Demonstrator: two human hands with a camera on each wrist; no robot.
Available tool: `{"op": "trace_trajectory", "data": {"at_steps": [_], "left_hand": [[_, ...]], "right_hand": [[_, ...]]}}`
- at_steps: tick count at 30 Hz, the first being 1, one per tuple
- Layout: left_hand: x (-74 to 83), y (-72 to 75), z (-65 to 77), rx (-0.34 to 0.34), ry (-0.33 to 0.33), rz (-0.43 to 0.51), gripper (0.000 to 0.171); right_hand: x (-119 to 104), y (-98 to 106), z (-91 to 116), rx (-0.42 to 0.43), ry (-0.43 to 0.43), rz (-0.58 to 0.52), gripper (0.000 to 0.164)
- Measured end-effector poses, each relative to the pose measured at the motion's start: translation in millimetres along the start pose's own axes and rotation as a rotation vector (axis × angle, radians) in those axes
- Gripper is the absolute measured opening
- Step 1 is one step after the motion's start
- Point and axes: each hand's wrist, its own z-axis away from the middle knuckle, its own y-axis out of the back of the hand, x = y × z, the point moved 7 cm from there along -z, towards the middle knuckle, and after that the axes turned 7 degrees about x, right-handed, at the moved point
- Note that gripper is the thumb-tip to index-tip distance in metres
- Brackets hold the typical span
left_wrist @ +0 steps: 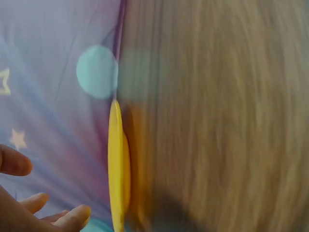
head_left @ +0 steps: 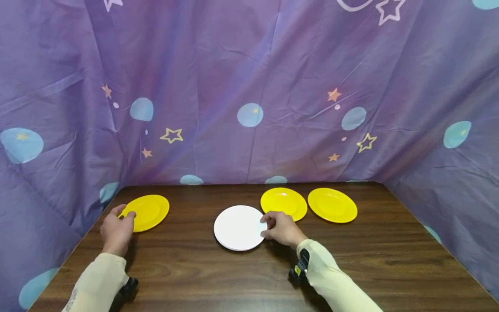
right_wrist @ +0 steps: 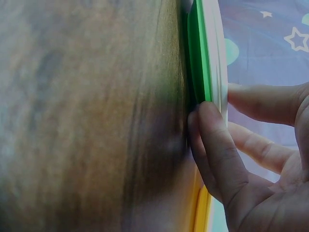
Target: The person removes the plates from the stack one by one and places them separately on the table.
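Note:
Near the table's left edge my left hand point(head_left: 117, 229) hovers by a yellow plate point(head_left: 150, 212). Its thumb and fingers are spread, apart from the plate point(left_wrist: 116, 164) in the left wrist view. At the centre, my right hand point(head_left: 283, 228) grips the right rim of a stack topped by a white plate point(head_left: 238, 228). The right wrist view shows white rims point(right_wrist: 217, 53) over a green plate point(right_wrist: 197, 53), with the thumb on the white side and fingertips at the green rim. How many plates are stacked I cannot tell.
Two yellow plates lie side by side behind and right of the right hand: one nearer point(head_left: 283, 201), one farther right point(head_left: 332, 205). The brown wooden table point(head_left: 210, 281) ends against a purple patterned curtain point(head_left: 202, 108) at the back and sides.

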Motion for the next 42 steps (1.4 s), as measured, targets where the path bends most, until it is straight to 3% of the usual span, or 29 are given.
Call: {"op": "trace_trajectory", "data": {"at_steps": [5,9,15,18,25,32,42], "left_hand": [[15.4,-14.7,11.8,-0.038,-0.032,0.039,0.053],[27.1,-32.8,24.0,-0.157,-0.027,0.14,0.052],[33.2,-62.1,44.1,-0.361,0.05,0.39,0.051],[34.1,-72.6,51.7,-0.42,0.071,0.434,0.05],[39.0,-90.5,66.0,-0.516,0.073,0.416,0.05],[44.7,-105.8,81.3,-0.656,0.049,0.356,0.05],[48.1,-119.2,88.7,-0.766,0.03,0.302,0.05]], "right_hand": [[1,-2,0,-0.002,-0.017,-0.015,0.035],[2,-3,0,0.007,-0.051,-0.001,0.042],[2,-3,0,0.01,-0.073,0.01,0.052],[3,-4,0,0.008,-0.074,0.011,0.052],[4,-3,-1,0.008,-0.081,0.017,0.052],[4,-2,0,0.01,-0.08,0.009,0.052],[3,0,1,0.014,-0.081,0.017,0.052]]}}
